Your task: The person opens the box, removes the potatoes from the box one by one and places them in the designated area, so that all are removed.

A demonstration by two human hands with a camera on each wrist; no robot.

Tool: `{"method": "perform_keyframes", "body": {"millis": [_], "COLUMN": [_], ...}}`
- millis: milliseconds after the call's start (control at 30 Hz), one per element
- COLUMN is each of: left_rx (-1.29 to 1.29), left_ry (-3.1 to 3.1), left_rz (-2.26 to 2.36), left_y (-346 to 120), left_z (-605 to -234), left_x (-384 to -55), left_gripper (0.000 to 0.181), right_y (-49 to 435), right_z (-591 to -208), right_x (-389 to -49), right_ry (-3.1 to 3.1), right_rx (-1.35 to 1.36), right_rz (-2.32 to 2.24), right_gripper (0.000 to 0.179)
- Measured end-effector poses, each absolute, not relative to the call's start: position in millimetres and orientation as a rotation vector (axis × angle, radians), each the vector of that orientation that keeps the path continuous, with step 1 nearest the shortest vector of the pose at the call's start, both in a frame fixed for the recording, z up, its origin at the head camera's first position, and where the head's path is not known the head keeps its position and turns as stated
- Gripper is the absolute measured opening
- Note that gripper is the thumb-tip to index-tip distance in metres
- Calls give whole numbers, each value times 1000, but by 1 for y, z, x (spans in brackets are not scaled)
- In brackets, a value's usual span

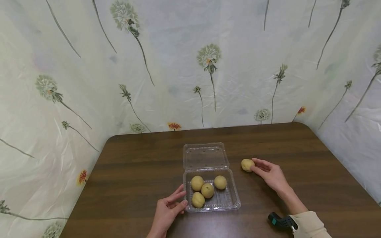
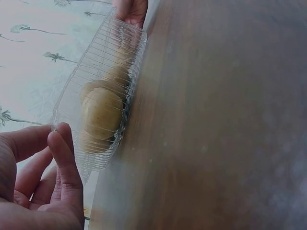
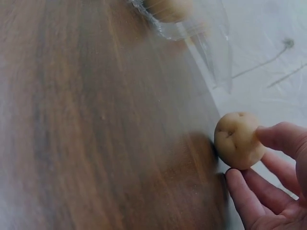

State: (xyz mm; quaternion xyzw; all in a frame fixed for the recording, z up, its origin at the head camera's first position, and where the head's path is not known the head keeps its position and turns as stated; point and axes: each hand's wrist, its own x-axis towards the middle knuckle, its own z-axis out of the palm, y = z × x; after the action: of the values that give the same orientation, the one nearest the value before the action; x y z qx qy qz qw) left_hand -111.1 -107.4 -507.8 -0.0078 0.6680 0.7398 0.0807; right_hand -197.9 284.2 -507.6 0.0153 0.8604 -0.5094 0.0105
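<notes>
A clear plastic clamshell container (image 1: 235,195) stands on the table with its lid (image 1: 205,157) folded back. Several round, yellowish potatoes (image 1: 197,183) lie inside it. At the container's left side, my left hand (image 1: 169,210) pinches the rim between thumb and fingers; the left wrist view shows the fingertips (image 2: 62,143) meeting at that edge. Off to the right of the container, my right hand (image 1: 272,175) holds one more potato (image 1: 247,165) between thumb and fingers. Seen from the right wrist, this potato (image 3: 237,141) is pale and smooth with small dimples.
The dark brown wooden table (image 1: 143,172) has rounded far corners. Behind it and at both sides hangs a pale sheet (image 1: 166,66) printed with dandelions. A black band (image 1: 281,220) sits at my right wrist, beside a cream sleeve (image 1: 309,224).
</notes>
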Motion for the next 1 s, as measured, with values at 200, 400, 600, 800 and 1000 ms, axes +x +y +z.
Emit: {"method": "perform_keyframes", "body": {"millis": [200,400,600,800,1000], "left_rx": [-30,-25,-44,-44,-36], "left_ry": [1997,1996,2000,2000,1998], "left_rz": [2207,2201,2190,2196,2209], "left_y": [-107,-107,-107,-107,-107], "left_z": [-506,-505,-506,-507,-507], "left_x": [-112,-112,-113,-111,-111], "left_gripper": [38,38,37,37,37], "right_y": [285,287,286,286,287], "right_z": [-507,-507,-508,-509,-509], "right_x": [-198,-197,-197,-196,-194], "right_ry": [2680,2693,2687,2670,2674], "right_rx": [49,52,64,77,88], "right_rz": [-1595,-1579,-1599,-1616,-1612], "right_gripper": [63,64,64,65,66]}}
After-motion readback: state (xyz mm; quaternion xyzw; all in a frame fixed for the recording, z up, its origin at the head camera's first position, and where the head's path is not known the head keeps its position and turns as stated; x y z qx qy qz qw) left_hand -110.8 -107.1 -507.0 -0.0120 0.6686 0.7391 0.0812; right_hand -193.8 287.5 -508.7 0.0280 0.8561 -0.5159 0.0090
